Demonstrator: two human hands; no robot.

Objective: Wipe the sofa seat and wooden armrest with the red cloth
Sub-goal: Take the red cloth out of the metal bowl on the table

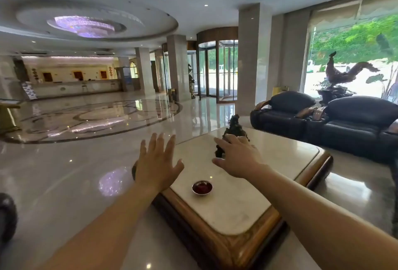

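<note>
Both my arms are stretched out in front of me over a low coffee table. My left hand (158, 162) is open, fingers spread, palm facing away, above the table's left edge. My right hand (237, 155) is open too, held flat over the table just in front of a dark ornament. Neither hand holds anything. A dark leather sofa (353, 127) with wooden armrests (261, 104) stands at the right, well beyond my hands. No red cloth is in view.
The marble-topped coffee table (234, 205) with a wooden frame carries a small metal dish of red liquid (202, 187) and a dark carved ornament (233, 131). Polished lobby floor spreads to the left. A pillar (249, 58), a revolving door and a window lie behind.
</note>
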